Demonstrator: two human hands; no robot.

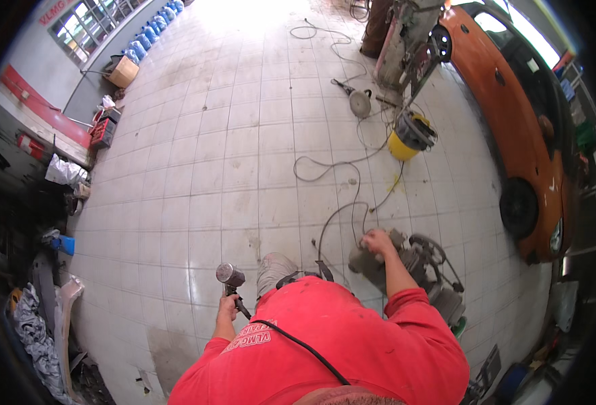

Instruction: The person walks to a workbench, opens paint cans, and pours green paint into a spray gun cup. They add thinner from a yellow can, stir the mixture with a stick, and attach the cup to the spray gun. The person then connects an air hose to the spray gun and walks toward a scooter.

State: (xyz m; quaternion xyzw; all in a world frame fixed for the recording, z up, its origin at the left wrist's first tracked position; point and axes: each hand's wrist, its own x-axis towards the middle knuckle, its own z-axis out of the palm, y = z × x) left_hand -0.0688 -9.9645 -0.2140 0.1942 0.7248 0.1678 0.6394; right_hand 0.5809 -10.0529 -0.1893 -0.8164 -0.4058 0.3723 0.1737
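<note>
In my left hand [228, 305], low at centre-left, is a spray gun [231, 283] with a dark handle and a metal cup on top. A black hose runs from near it across my red shirt. My right hand [377, 241], fingers closed, is at the near end of a grey-brown air compressor [424, 270], where hoses [338, 217] lead over the tiles. What exactly its fingers hold is too small to make out. The compressor has a black handle and is partly hidden by my right arm.
An orange car [534, 150] stands at the right. A yellow-and-black vacuum [406, 138], a round tool [359, 102] and cables lie near a column [409, 40]. Along the left wall are blue water jugs [146, 39], boxes [121, 71], crates and piled sheeting [31, 317].
</note>
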